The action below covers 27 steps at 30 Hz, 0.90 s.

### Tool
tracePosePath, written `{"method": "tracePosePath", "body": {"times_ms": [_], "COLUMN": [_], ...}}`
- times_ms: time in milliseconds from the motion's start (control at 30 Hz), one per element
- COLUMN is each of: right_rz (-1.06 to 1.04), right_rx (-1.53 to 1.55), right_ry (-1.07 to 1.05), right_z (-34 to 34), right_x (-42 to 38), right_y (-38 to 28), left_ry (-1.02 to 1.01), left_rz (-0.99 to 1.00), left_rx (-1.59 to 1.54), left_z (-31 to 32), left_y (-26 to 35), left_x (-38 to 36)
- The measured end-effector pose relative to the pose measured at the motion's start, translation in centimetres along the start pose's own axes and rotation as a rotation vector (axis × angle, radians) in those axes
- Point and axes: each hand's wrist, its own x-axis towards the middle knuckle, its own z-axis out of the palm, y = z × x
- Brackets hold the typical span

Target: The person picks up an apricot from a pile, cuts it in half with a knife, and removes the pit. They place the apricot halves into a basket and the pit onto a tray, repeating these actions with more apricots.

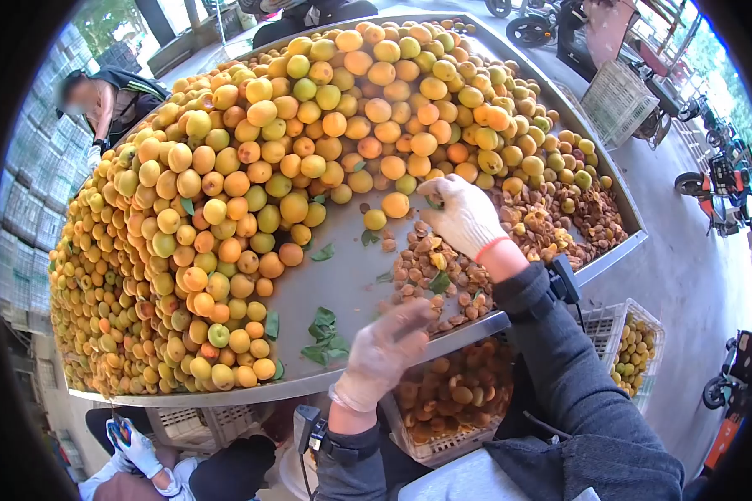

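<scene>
Apricots (251,179), orange, yellow and some green, lie heaped on a large metal table (334,288). My right hand (464,215), in a white knit glove, is over the front edge of the heap with its fingers curled in. A bit of green shows at its fingertips, but what they hold is hidden. Just below it lies a pile of brown apricot pits (422,267). My left hand (380,355), in a thin pale glove, hovers near the table's front rim. Its fingers stretch toward the pits, blurred by motion, and nothing shows in them.
Below the rim, a crate (430,451) holds split apricots (455,388). Green leaves (324,334) lie on the metal. Another crate of apricots (635,351) stands at right. One person (113,100) leans in at far left; another's gloved hands (134,447) show at lower left.
</scene>
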Motion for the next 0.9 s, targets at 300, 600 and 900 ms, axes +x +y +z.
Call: {"method": "tracePosePath", "body": {"times_ms": [300,600,900], "right_rz": [0.004,0.401,0.493], "right_rx": [-0.247,1.009,1.079], "right_ry": [-0.192,-0.602,-0.574], "right_z": [4.7,-1.1,-2.4], "right_x": [3.5,-2.4,-9.1], "right_y": [-2.1,-2.0,-3.0], "left_ry": [0.307,0.444,0.262], "left_rz": [0.156,0.288,0.343], "left_rx": [-0.104,-0.11,-0.031], "left_z": [-2.9,-1.2,2.4], "left_y": [-0.6,-0.9,-2.2], "left_x": [0.8,2.1,1.9]}}
